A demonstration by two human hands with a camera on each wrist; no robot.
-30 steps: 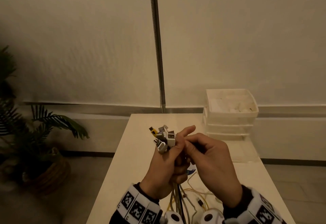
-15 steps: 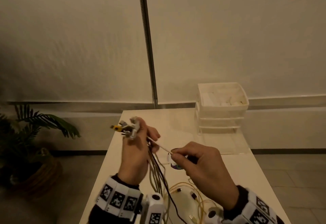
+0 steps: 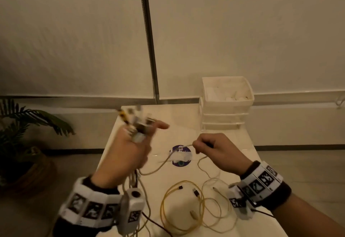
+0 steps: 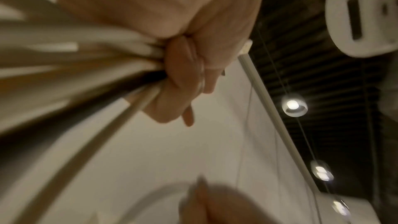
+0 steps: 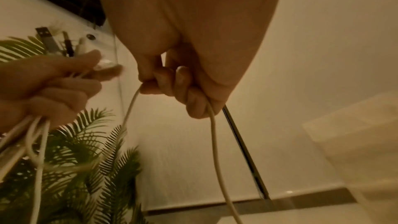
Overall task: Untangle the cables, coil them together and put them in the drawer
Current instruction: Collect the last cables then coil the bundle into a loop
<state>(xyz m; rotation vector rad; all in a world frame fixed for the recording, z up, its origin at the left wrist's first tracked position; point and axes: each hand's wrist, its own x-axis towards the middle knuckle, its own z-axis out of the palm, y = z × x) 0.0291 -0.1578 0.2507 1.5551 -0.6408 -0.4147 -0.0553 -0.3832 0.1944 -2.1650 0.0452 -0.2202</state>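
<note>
Head view: left hand (image 3: 121,154) fists a bundle of cables (image 3: 134,178), plugs up, over desk (image 3: 188,124); right hand (image 3: 214,149) pinches one white cable (image 3: 164,164); drawer unit (image 3: 225,104) at desk's far right; L wrist: fingers (image 4: 178,81) clamp cords; R wrist: fingers (image 5: 172,81) curl on cable.

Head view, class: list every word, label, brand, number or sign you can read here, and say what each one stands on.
No text here can be read.
Round purple sticker on the table: white marks, too blurred to read.
Wrist bands on both arms: black-and-white square code patterns, no letters or numbers.
Stacked drawer unit: no label visible.
</note>
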